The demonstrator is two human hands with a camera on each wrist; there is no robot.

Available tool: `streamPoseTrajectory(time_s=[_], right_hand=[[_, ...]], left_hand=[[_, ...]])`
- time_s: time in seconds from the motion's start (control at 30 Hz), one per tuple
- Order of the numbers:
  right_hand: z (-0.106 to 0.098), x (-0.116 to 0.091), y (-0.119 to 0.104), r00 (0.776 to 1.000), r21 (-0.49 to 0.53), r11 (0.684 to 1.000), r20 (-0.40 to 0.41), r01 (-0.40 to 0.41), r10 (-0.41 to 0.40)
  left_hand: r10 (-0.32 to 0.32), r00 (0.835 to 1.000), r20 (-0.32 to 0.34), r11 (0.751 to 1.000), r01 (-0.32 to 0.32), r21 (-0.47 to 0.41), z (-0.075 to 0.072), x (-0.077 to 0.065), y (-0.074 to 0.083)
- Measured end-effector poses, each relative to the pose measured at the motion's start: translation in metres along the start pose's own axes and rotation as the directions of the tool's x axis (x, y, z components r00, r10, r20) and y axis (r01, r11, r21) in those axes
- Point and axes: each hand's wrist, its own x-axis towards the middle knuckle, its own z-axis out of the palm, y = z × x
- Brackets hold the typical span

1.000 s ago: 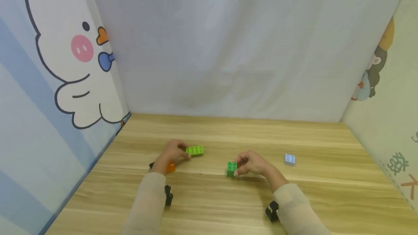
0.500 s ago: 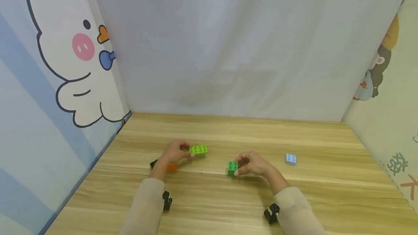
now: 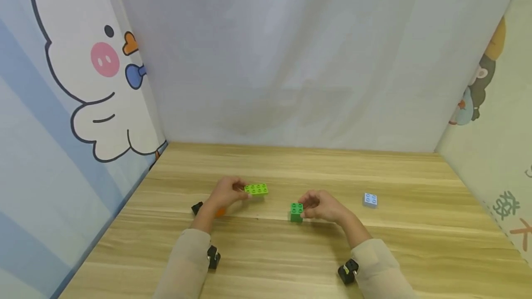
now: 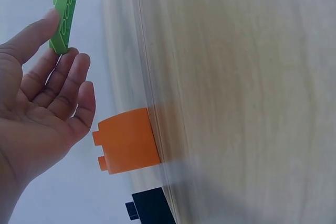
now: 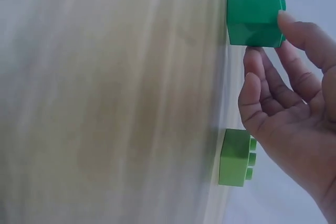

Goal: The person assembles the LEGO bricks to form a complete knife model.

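Note:
In the head view my left hand [image 3: 227,193] pinches one end of a flat lime-green building brick [image 3: 256,189]. The left wrist view shows the hollow underside of this lime-green brick [image 4: 64,14], raised off the table between thumb and fingertips. To the right, my right hand [image 3: 322,206] holds a square green brick [image 3: 296,212] between thumb and fingers, studs up. This green brick [image 5: 254,17] is at or just above the table; I cannot tell which. The two held bricks are apart.
An orange brick [image 4: 128,141] and a black brick [image 4: 153,206] lie by the left wrist. A light blue brick [image 3: 370,200] sits to the right. Another green brick [image 5: 235,157] shows in the right wrist view. Curtains stand behind the wooden table [image 3: 266,262].
My left hand has moved a little to the right with the lime-green brick, closer to the green one. The right hand, holding the green brick, has hardly moved.

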Motion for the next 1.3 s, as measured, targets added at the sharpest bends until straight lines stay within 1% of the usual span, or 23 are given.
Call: streamPoseTrajectory(time_s=[0.2, 0.3, 0.37, 0.47, 0.57, 0.73, 0.93, 1.03, 1.3], right_hand=[[-0.001, 0.0, 0.001, 1.0, 0.023, 1.0, -0.008, -0.016, 0.016], [-0.001, 0.0, 0.002, 1.0, 0.047, 0.999, -0.009, -0.024, 0.025], [-0.002, 0.0, 0.002, 0.999, 0.058, 0.998, -0.008, -0.035, 0.035], [-0.001, 0.0, 0.003, 0.999, 0.066, 0.997, -0.012, -0.041, 0.041], [-0.001, -0.001, 0.005, 0.999, 0.077, 0.996, -0.019, -0.048, 0.049], [0.0, -0.002, 0.007, 0.998, 0.102, 0.993, -0.025, -0.051, 0.054], [-0.001, -0.002, 0.006, 0.996, 0.068, 0.996, -0.056, -0.062, 0.065], [-0.001, -0.001, 0.006, 0.996, 0.059, 0.996, -0.057, -0.065, 0.068], [0.001, -0.002, 0.008, 0.997, 0.064, 0.996, -0.055, -0.056, 0.059]], left_hand=[[0.046, 0.999, 0.007, 0.998, -0.046, -0.03, 0.001, -0.006, 0.006], [0.036, 0.999, 0.007, 0.998, -0.036, -0.042, 0.003, -0.008, 0.012], [0.019, 1.0, 0.009, 0.998, -0.018, -0.068, 0.005, -0.009, 0.015], [0.02, 1.0, 0.005, 0.995, -0.019, -0.093, 0.007, -0.012, 0.019], [0.033, 0.999, 0.006, 0.995, -0.033, -0.098, 0.01, -0.013, 0.022], [0.065, 0.998, 0.004, 0.996, -0.065, -0.069, 0.014, -0.013, 0.026], [0.092, 0.996, 0.004, 0.992, -0.091, -0.085, 0.021, -0.013, 0.031], [0.096, 0.995, 0.013, 0.991, -0.094, -0.096, 0.026, -0.012, 0.032], [0.107, 0.991, 0.075, 0.985, -0.095, -0.144, 0.037, -0.008, 0.036]])
